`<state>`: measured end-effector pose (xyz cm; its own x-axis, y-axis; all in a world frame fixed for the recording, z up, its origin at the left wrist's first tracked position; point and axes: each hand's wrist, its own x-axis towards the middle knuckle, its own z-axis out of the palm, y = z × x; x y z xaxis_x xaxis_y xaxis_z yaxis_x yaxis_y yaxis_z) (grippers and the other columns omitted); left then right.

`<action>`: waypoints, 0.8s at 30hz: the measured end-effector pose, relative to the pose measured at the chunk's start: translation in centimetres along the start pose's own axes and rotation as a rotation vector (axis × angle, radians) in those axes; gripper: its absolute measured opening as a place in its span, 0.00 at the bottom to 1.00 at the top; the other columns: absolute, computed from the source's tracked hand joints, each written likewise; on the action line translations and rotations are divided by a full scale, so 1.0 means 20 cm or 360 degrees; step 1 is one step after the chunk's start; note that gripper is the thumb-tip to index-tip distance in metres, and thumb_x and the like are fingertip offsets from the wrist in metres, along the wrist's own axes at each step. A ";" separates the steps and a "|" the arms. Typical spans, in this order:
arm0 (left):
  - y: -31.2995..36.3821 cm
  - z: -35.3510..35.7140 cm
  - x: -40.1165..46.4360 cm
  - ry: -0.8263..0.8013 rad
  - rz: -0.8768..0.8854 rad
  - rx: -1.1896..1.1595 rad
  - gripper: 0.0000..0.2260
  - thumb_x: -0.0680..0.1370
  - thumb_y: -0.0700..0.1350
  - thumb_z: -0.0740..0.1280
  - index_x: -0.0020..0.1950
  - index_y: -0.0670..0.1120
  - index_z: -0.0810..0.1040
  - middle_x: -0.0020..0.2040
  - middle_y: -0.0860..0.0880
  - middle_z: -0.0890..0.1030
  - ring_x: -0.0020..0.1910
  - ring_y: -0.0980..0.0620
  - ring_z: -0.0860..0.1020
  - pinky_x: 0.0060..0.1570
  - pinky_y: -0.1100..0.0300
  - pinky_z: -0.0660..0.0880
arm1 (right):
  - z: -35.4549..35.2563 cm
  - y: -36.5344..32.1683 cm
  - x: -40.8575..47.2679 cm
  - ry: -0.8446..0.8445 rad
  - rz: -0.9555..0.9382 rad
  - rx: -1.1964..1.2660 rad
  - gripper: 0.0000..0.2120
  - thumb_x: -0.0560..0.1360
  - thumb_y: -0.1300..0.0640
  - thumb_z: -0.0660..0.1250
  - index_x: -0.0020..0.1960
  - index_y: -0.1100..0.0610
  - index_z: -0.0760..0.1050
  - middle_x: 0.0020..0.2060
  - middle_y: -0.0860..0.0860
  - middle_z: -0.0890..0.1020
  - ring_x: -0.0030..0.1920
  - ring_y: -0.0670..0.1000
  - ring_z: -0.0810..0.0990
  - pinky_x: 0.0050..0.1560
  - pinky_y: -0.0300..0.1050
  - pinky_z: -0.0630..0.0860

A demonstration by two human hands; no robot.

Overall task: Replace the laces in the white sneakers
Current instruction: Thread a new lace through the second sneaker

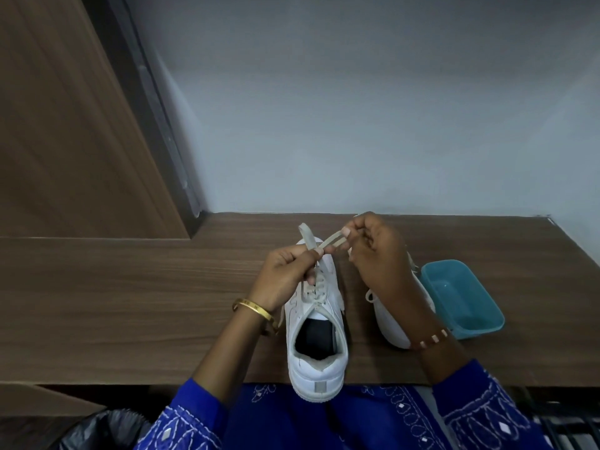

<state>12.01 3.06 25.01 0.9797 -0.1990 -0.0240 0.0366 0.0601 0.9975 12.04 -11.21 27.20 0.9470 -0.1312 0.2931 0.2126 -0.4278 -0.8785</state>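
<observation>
Woodgrain desk [130,303], smooth laminate. Teal plastic tub [464,300], rounded rectangle, on right side. White leather sneaker [316,345] in middle, heel hanging over near edge; second sneaker [389,319] beside it, mostly behind wrist. Flat greyish lace [328,240] stretched above toe: left hand [285,274] pinches one loop, right hand [376,251] pinches other. Gold bangle [253,308] on left wrist.

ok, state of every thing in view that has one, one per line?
near sneaker: upright on the desk, heel toward the person, laced, lace ends held up.
lace: both ends raised above the toe, pulled taut.
left hand: pinches one lace end.
right hand: pinches the other lace end.
second sneaker: on the desk behind the right arm, mostly hidden.
blue tub: open, no lid; contents unclear.
</observation>
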 end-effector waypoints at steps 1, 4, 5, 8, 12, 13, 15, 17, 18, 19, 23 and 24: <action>-0.02 -0.01 0.00 0.0001 -0.0035 -0.0036 0.18 0.77 0.38 0.62 0.27 0.44 0.74 0.35 0.49 0.81 0.21 0.58 0.68 0.34 0.61 0.69 | 0.00 0.00 -0.01 -0.0010 0.0077 0.0126 0.10 0.77 0.64 0.62 0.38 0.55 0.71 0.29 0.46 0.78 0.25 0.39 0.74 0.29 0.29 0.68; -0.05 -0.02 0.00 0.0055 -0.0128 -0.0199 0.15 0.77 0.39 0.63 0.30 0.43 0.77 0.24 0.52 0.72 0.19 0.59 0.64 0.34 0.58 0.63 | 0.00 -0.01 -0.06 -0.0051 0.0146 0.0408 0.10 0.77 0.65 0.62 0.39 0.55 0.73 0.29 0.48 0.80 0.26 0.41 0.75 0.28 0.33 0.72; -0.05 -0.02 0.00 0.0075 -0.0145 -0.0235 0.11 0.77 0.39 0.63 0.37 0.41 0.80 0.24 0.52 0.72 0.20 0.59 0.63 0.33 0.60 0.62 | 0.00 -0.02 -0.09 -0.0081 0.0145 0.0462 0.09 0.76 0.66 0.62 0.39 0.56 0.73 0.30 0.48 0.80 0.27 0.42 0.75 0.29 0.33 0.73; -0.02 -0.03 0.00 0.0020 -0.0158 -0.0209 0.13 0.77 0.39 0.62 0.37 0.45 0.83 0.36 0.46 0.81 0.26 0.56 0.66 0.27 0.68 0.63 | 0.01 0.00 -0.18 -0.0194 0.0042 0.0398 0.07 0.76 0.65 0.63 0.42 0.56 0.75 0.33 0.51 0.81 0.31 0.42 0.77 0.33 0.35 0.76; 0.03 -0.03 -0.01 -0.0131 -0.0295 -0.0501 0.19 0.78 0.36 0.58 0.32 0.43 0.82 0.39 0.44 0.81 0.19 0.59 0.64 0.25 0.69 0.68 | 0.07 0.11 -0.28 -0.0194 -0.0305 0.0020 0.12 0.73 0.53 0.60 0.43 0.61 0.78 0.32 0.48 0.81 0.36 0.45 0.79 0.36 0.33 0.75; 0.03 -0.03 -0.02 -0.0160 -0.0319 -0.0499 0.15 0.78 0.36 0.57 0.39 0.42 0.82 0.37 0.46 0.82 0.19 0.60 0.64 0.26 0.70 0.68 | 0.08 0.13 -0.29 -0.0186 -0.0359 -0.0034 0.13 0.73 0.53 0.59 0.42 0.61 0.78 0.32 0.49 0.81 0.37 0.46 0.79 0.37 0.32 0.74; 0.01 -0.03 -0.02 -0.0201 -0.0332 -0.0450 0.10 0.78 0.36 0.57 0.45 0.39 0.79 0.33 0.49 0.82 0.19 0.61 0.64 0.28 0.69 0.67 | 0.10 0.17 -0.30 -0.0191 -0.0439 -0.0136 0.13 0.73 0.54 0.59 0.41 0.61 0.78 0.31 0.51 0.81 0.37 0.46 0.78 0.35 0.29 0.72; 0.00 -0.03 -0.03 -0.0237 -0.0276 -0.0383 0.09 0.78 0.34 0.57 0.44 0.38 0.77 0.31 0.50 0.81 0.19 0.61 0.66 0.27 0.69 0.66 | 0.10 0.20 -0.30 -0.0133 -0.0558 -0.0281 0.11 0.73 0.54 0.61 0.39 0.59 0.78 0.28 0.49 0.78 0.32 0.45 0.74 0.33 0.31 0.70; 0.00 -0.04 -0.03 -0.0261 -0.0224 -0.0337 0.09 0.78 0.33 0.57 0.44 0.38 0.76 0.30 0.51 0.80 0.20 0.61 0.68 0.26 0.70 0.67 | 0.10 0.19 -0.30 -0.0061 -0.0603 -0.0322 0.10 0.72 0.54 0.62 0.38 0.58 0.78 0.27 0.48 0.75 0.29 0.44 0.71 0.31 0.33 0.69; 0.01 -0.05 -0.03 -0.0286 -0.0159 -0.0227 0.09 0.78 0.33 0.57 0.43 0.38 0.76 0.28 0.52 0.80 0.22 0.62 0.70 0.27 0.71 0.67 | 0.08 0.17 -0.29 0.0019 -0.0611 -0.0300 0.09 0.72 0.54 0.63 0.38 0.58 0.77 0.26 0.47 0.73 0.28 0.43 0.69 0.31 0.35 0.69; 0.05 -0.09 -0.02 -0.0380 0.0121 0.0266 0.12 0.78 0.32 0.60 0.41 0.44 0.79 0.31 0.54 0.79 0.27 0.60 0.71 0.32 0.70 0.70 | 0.02 0.06 -0.13 0.0074 -0.0332 0.0082 0.06 0.76 0.61 0.63 0.49 0.61 0.77 0.39 0.47 0.79 0.41 0.36 0.76 0.42 0.27 0.70; 0.05 -0.09 -0.02 -0.0388 0.0150 0.0313 0.13 0.78 0.31 0.60 0.41 0.45 0.79 0.32 0.54 0.79 0.27 0.60 0.72 0.33 0.69 0.71 | 0.02 0.05 -0.09 -0.0108 -0.0125 0.0282 0.07 0.77 0.64 0.61 0.51 0.62 0.77 0.40 0.46 0.80 0.41 0.35 0.78 0.44 0.26 0.71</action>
<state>11.95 4.89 25.92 0.9001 -0.4313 0.0622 -0.1142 -0.0956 0.9889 10.63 -10.98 25.68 0.9387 -0.0404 0.3425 0.3198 -0.2693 -0.9084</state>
